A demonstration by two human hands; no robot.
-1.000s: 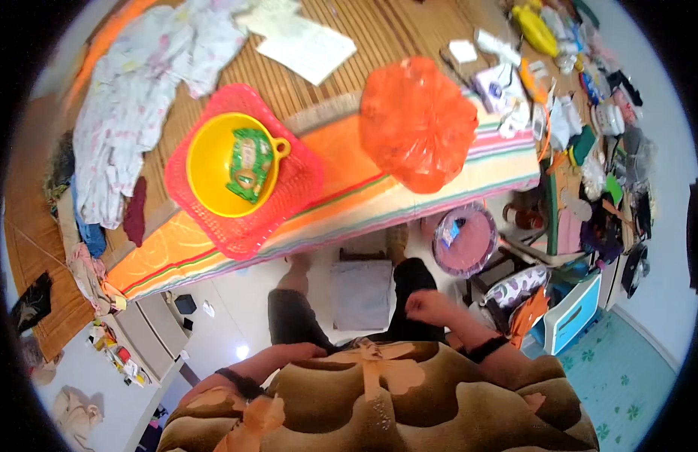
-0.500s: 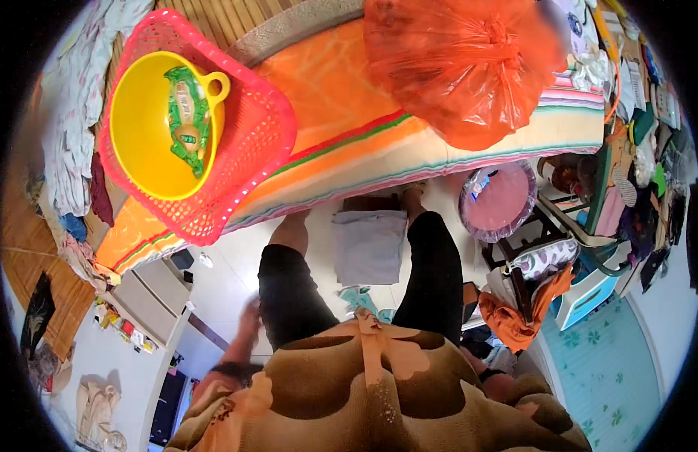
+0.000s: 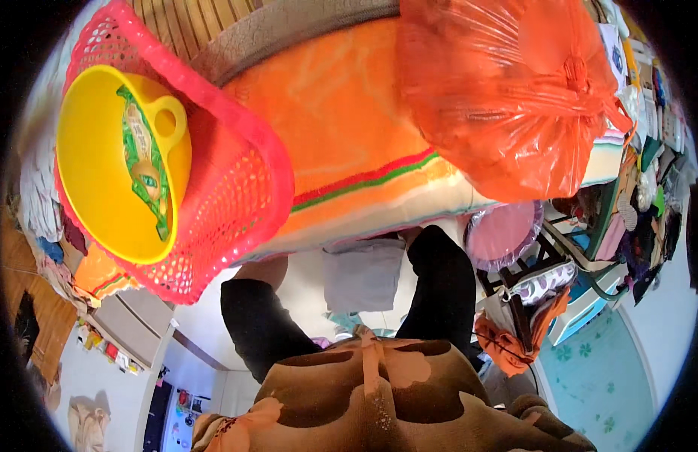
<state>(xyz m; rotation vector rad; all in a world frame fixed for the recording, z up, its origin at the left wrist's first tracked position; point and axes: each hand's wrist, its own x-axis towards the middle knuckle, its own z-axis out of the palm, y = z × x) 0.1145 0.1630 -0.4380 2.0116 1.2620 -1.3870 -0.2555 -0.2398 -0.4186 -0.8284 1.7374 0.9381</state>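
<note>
Neither of my hands shows; only my sleeves [image 3: 247, 426] come in at the lower edge, beside my brown patterned top. In front of me, a pink perforated plastic basket [image 3: 243, 192] sits at the left on an orange striped cloth [image 3: 326, 105]. Inside the basket is a yellow bowl [image 3: 97, 181] with a loop handle. A green-edged packet [image 3: 147, 162] lies in that bowl. At the right on the same cloth stands a bulging, knotted red plastic bag [image 3: 499, 98]; its contents are hidden.
Between my legs a folded grey cloth [image 3: 362, 279] lies low down. A pink bin with a clear liner [image 3: 503, 235] stands right of my knee, near a dark chair frame [image 3: 526, 309] and an orange garment [image 3: 503, 346]. Clothes crowd the far right.
My left hand, low beside my leg before, has gone out of view. The basket, bowl and red bag appear larger and nearer as my viewpoint shifts forward.
</note>
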